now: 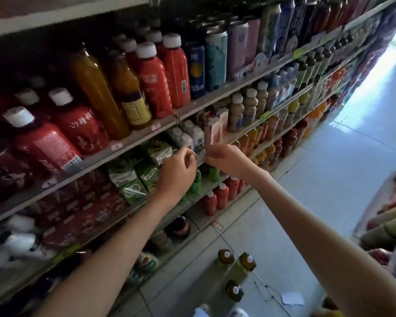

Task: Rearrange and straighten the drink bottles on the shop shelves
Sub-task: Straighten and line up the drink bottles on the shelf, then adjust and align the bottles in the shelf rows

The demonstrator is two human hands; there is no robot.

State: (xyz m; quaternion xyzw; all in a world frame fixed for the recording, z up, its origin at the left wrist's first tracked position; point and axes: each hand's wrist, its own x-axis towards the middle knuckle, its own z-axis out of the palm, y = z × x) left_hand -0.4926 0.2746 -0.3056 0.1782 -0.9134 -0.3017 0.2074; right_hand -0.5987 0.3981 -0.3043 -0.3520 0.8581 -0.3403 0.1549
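Both arms reach in from the bottom of the frame to the middle of the picture. Left hand (177, 170) and right hand (224, 160) sit close together at the front edge of the second shelf (258, 124), fingertips nearly meeting. Fingers on both are curled, right thumb and forefinger drawn together at the shelf lip; can't tell whether either hand pinches something small or holds nothing, too blurred. Just above the hands: white cartons (197, 138) and a pink carton (213, 131), upright at the shelf front. Left of the hands, green drink packs (128, 177), tilted and uneven. Below the hands, green bottles (213, 173) partly hidden behind the wrists, and small red bottles (222, 195) in a row on the next shelf down. Top shelf, upper left: big red bottles with white caps (44, 143), then orange juice bottles (96, 88) leaning left, more red ones, then tall cans (215, 58) running to the upper right. Lower left: red boxed packs (78, 209). More bottle rows run along the shelves toward the far right, blurred. On the tile floor (329, 179), bottom centre, three brown bottles (225, 257) stand apart from the shelves, with a scrap of paper (292, 298) near them. Fruit (393, 216) at the right edge.
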